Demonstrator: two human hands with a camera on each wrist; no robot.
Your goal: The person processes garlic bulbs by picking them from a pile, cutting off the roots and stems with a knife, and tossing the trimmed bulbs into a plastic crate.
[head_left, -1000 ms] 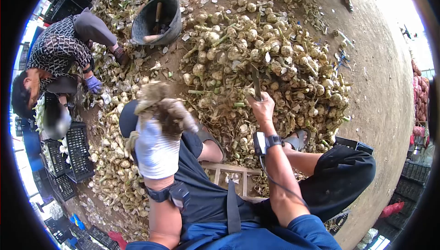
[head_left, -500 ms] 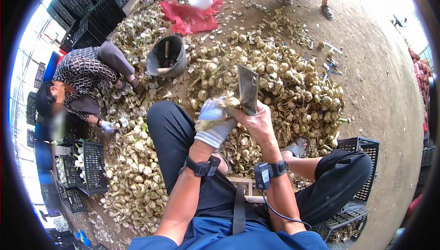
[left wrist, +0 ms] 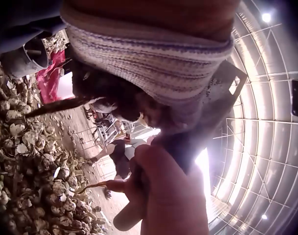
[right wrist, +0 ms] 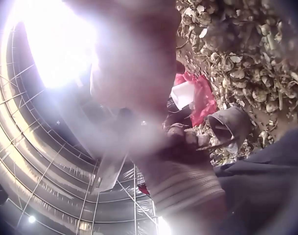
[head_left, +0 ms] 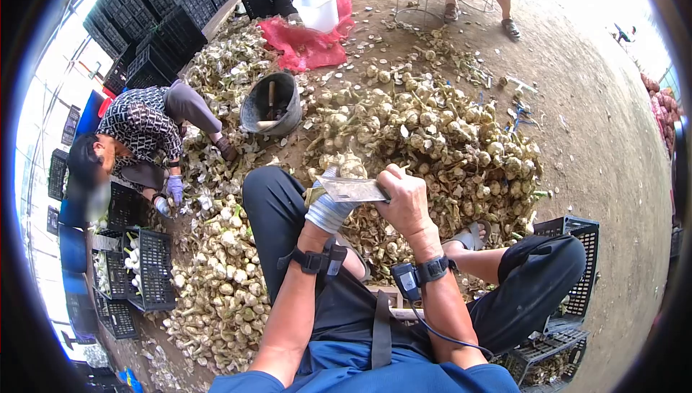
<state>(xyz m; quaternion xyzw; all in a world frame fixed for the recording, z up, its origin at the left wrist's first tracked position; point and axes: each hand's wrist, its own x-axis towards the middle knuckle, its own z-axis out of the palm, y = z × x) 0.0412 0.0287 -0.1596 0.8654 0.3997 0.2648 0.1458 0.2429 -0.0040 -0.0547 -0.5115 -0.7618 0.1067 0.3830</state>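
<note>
In the head view my left hand [head_left: 330, 210], in a striped knit glove, grips a garlic bulb [head_left: 352, 165] with its dry outer skin on. My bare right hand [head_left: 405, 200] holds a broad, cleaver-like knife [head_left: 355, 190] by its handle. The blade lies crosswise over the gloved fingers, just below the bulb, its end to the left. In the left wrist view the blade [left wrist: 226, 90] shows beyond the glove [left wrist: 149, 58], and a dry stalk [left wrist: 58, 106] sticks out from the gloved hand. Most of the bulb is hidden in both wrist views.
Ahead lies a heap of untrimmed garlic [head_left: 447, 134]; to the left, a pile of trimmed bulbs [head_left: 223, 285]. A dark bucket [head_left: 252, 108] stands front left. Another person [head_left: 144, 123] bends beside black crates [head_left: 155, 270]. A white bucket [head_left: 317, 10] sits on red netting.
My left hand came from the left, carrying a blurred clump, to meet the right hand. The knife has swung from upright to lying across the gloved hand. The head view has shifted.
</note>
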